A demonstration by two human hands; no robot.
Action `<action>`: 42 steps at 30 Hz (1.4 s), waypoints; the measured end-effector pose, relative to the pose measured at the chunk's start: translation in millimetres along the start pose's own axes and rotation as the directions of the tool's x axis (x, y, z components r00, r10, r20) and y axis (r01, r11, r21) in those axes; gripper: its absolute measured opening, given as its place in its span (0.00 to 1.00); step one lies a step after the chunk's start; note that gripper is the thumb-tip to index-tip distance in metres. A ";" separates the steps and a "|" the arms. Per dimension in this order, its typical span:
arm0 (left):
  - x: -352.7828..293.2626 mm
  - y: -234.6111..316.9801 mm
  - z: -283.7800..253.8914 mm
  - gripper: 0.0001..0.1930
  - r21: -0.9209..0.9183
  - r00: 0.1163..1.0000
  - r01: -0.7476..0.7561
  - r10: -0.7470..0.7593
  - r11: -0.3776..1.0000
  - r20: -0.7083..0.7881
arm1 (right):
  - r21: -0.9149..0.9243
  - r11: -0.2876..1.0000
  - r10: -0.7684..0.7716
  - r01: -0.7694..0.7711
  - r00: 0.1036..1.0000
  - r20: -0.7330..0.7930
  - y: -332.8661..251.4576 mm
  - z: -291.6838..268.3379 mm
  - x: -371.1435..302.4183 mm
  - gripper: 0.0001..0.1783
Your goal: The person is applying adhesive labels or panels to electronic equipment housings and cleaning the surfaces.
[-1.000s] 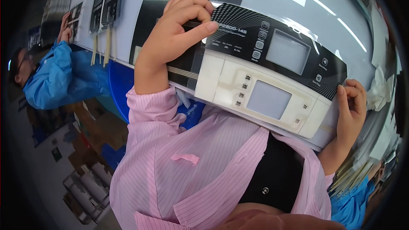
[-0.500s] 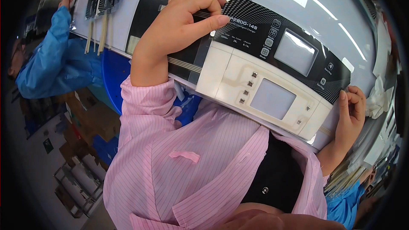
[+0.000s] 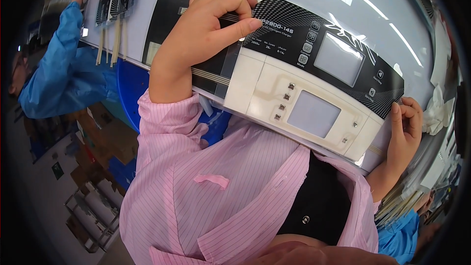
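pale desk [image 3: 346, 15] spans the upper right of the frame. at centre, a black film [image 3: 294, 49] with a window borders a white strip [image 3: 262, 88] below it. the left hand [image 3: 216, 19] pinches the film's upper-left corner; the right hand [image 3: 406, 123] pinches its right end. an uneven pull could skew or crease the film.

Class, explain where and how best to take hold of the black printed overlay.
Likely pinched by its two ends, left hand from the left, right hand from the right: the black printed overlay looks thin and wide, with a rectangular window between those ends.
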State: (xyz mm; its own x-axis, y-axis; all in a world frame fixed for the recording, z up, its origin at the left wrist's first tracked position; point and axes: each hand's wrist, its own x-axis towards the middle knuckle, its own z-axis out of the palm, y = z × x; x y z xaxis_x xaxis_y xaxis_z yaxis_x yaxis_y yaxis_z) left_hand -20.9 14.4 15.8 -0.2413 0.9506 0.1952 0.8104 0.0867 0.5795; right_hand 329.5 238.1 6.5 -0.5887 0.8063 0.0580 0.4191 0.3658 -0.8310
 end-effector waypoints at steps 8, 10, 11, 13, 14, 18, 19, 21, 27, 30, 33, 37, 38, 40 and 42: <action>2.4 -7.0 -3.6 0.09 -0.003 1.000 -0.023 0.023 1.000 0.001 | -0.102 0.994 0.037 -0.036 0.999 0.004 -19.1 3.0 -0.5 0.05; -2.0 -9.4 -1.3 0.10 0.000 0.999 -0.012 0.012 1.000 -0.043 | -0.127 0.990 0.058 -0.056 0.998 0.016 -18.7 2.3 -1.4 0.04; -2.1 -8.3 1.6 0.10 0.007 0.999 -0.017 0.017 1.000 -0.050 | -0.130 0.991 0.033 -0.031 0.999 0.017 -15.8 2.3 -1.3 0.04; -0.8 -5.3 6.5 0.09 0.010 0.998 -0.030 0.030 1.000 -0.061 | -0.128 0.992 -0.002 0.004 1.000 0.012 -8.0 1.2 -0.8 0.04; 0.3 -4.1 9.3 0.09 0.018 0.997 -0.035 0.036 0.999 -0.067 | -0.123 0.992 -0.015 0.015 1.000 0.007 -3.3 0.8 -0.4 0.04; 3.9 1.6 10.9 0.10 0.049 0.996 -0.049 0.053 0.998 -0.070 | -0.160 0.986 -0.043 0.042 0.999 -0.003 -1.2 0.5 -1.0 0.04; 4.1 4.0 8.8 0.11 0.063 0.999 -0.032 0.035 0.997 -0.041 | -0.159 0.986 -0.043 0.042 0.999 -0.006 -0.7 0.6 -1.6 0.04; 2.5 4.1 7.5 0.10 0.015 0.998 0.011 -0.009 1.000 -0.069 | 0.008 0.999 0.036 -0.036 0.996 -0.080 2.5 3.2 -3.3 0.06; 0.6 3.1 10.2 0.08 -0.019 0.990 0.026 -0.029 0.999 -0.141 | -0.185 0.971 -0.162 0.153 0.986 -0.032 -12.3 8.0 -2.1 0.10; -3.1 0.5 8.8 0.10 -0.010 0.988 0.009 -0.011 1.000 -0.153 | -0.174 0.971 -0.175 0.165 0.984 -0.039 -10.8 8.0 -1.4 0.13; -5.3 12.4 -0.7 0.10 0.008 0.989 -0.003 0.004 1.000 -0.148 | -0.131 0.980 -0.162 0.148 0.982 -0.099 -17.7 4.0 -7.5 0.12; -8.3 53.7 -43.5 0.11 0.098 0.998 -0.024 0.030 0.995 -0.060 | -0.072 0.989 -0.139 0.131 0.983 -0.123 -24.3 0.7 -11.2 0.11; -0.8 63.7 -53.3 0.11 0.129 0.998 -0.042 0.048 0.991 -0.043 | -0.120 0.964 -0.251 0.235 0.958 -0.136 -23.8 1.4 -10.5 0.11; 18.6 77.0 -70.0 0.12 0.227 0.996 -0.086 0.087 0.970 0.006 | -0.126 0.931 -0.358 0.343 0.923 -0.137 -25.4 1.4 -10.5 0.12; 50.9 60.3 -77.8 0.13 0.297 0.995 -0.099 0.102 0.950 0.006 | -0.137 0.910 -0.410 0.392 0.901 -0.141 -26.9 -0.1 -13.5 0.12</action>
State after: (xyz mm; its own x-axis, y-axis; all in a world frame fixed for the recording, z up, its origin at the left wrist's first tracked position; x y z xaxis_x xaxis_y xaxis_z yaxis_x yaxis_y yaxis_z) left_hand -25.8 44.8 122.2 -0.1540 0.9562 0.2489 0.9523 0.0764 0.2955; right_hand 326.2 217.5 28.1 -0.6051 0.6421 0.4707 0.2453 0.7128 -0.6571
